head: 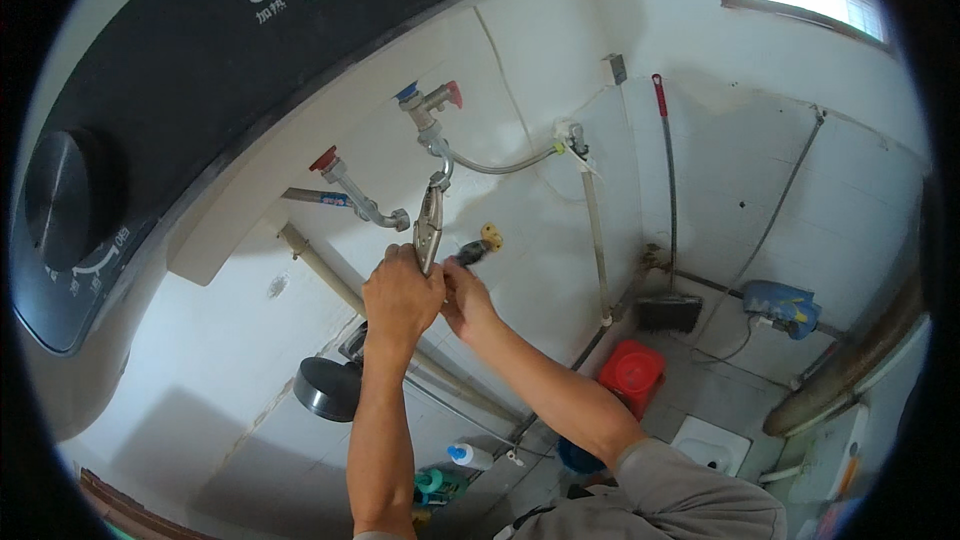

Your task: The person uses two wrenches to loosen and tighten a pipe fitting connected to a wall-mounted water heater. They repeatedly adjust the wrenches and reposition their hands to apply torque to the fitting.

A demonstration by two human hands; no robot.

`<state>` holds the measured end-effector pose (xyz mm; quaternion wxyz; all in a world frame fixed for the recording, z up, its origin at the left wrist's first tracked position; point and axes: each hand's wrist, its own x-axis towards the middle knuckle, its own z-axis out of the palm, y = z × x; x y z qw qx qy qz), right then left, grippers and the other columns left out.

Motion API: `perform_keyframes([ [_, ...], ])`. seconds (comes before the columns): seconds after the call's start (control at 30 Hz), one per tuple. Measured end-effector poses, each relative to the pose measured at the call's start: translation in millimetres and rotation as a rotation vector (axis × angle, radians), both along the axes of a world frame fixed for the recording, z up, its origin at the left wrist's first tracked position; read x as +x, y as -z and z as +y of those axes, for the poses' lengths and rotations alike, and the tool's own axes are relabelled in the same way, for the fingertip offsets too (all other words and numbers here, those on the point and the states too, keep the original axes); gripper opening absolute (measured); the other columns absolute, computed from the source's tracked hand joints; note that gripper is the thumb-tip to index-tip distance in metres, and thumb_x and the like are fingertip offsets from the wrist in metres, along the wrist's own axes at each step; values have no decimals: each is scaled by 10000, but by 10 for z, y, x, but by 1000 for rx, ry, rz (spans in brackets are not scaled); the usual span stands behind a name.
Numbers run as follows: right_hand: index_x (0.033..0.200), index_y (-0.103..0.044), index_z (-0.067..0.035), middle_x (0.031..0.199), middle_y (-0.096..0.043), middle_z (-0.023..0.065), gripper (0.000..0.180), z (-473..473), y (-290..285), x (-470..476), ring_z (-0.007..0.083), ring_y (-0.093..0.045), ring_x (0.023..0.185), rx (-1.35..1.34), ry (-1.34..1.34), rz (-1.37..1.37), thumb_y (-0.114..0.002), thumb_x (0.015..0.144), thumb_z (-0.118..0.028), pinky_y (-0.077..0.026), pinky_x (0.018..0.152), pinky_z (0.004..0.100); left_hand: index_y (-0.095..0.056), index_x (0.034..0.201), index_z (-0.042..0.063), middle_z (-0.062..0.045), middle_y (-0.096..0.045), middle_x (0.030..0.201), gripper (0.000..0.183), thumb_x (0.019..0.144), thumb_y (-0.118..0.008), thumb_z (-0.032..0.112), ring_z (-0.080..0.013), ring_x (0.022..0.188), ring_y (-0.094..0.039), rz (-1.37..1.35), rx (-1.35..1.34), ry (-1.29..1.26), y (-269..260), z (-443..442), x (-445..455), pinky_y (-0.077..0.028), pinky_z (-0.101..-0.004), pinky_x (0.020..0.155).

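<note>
My left hand point(401, 285) grips the handles of metal locking pliers point(428, 229). Their jaws are at a hex nut point(439, 181) on the lower end of a bent metal pipe point(448, 157). Close beside it, my right hand point(466, 298) is blurred, its fingers around the near end of a dark object point(472, 252). A yellow piece point(491, 237) with holes appears at that object's far end; whether they are joined I cannot tell. To the left hangs a second bent pipe point(367, 204) with a nut at its open end.
The water heater point(225, 90) overhangs the upper left. A valve point(424, 116) with a red handle and a braided hose point(510, 167) sit beneath it. A plastic pipe point(330, 274) and a dark round fixture point(328, 388) lie left. Below right are a red bucket point(634, 371) and a squat toilet point(711, 444).
</note>
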<state>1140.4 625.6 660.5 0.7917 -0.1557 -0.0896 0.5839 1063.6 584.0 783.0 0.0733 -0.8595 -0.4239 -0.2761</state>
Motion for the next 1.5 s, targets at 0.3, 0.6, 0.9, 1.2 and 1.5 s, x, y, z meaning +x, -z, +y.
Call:
perform_keyframes([
  [0.3, 1282, -516, -69, 768, -586, 57, 432, -414, 377, 375, 50, -415, 520, 127, 152, -273, -658, 877, -120, -270, 426, 214, -575, 970, -21, -224, -565, 1013, 258, 834, -620, 194, -431, 868, -627, 15, 7, 12, -87, 55, -56, -507, -515, 775],
  [0.6, 1018, -624, -14, 927, -646, 24, 187, -444, 235, -171, 75, -551, 775, 397, 326, -697, -659, 932, -176, -449, 653, 223, -612, 918, -44, -286, -621, 846, 311, 891, -551, 260, -462, 819, -624, 3, -183, 54, -158, -45, 8, -488, -512, 771],
  [0.9, 1001, -635, -38, 762, -571, -24, 221, -667, 394, -324, 59, -480, 687, 288, -105, -836, -628, 958, -255, -424, 595, 248, -683, 996, -15, -231, -639, 688, 391, 879, -560, 338, -407, 741, -655, 136, -258, 0, -328, -30, -25, -500, -450, 735],
  [1.2, 1142, -619, -9, 912, -671, 34, 256, -653, 306, -463, 79, -489, 647, 470, -136, -694, -611, 962, -190, -447, 573, 256, -671, 1096, 8, -197, -642, 675, 406, 867, -553, 321, -367, 715, -661, 97, -329, -14, -271, 48, -42, -502, -420, 728],
  [1.5, 1060, -645, -7, 853, -678, 50, 182, -582, 623, -373, 68, -531, 600, 187, -52, -834, -648, 932, -137, -440, 500, 251, -641, 1125, -11, -102, -580, 657, 376, 904, -562, 283, -184, 659, -587, 63, -433, 87, -336, 2, -37, -492, -370, 681],
])
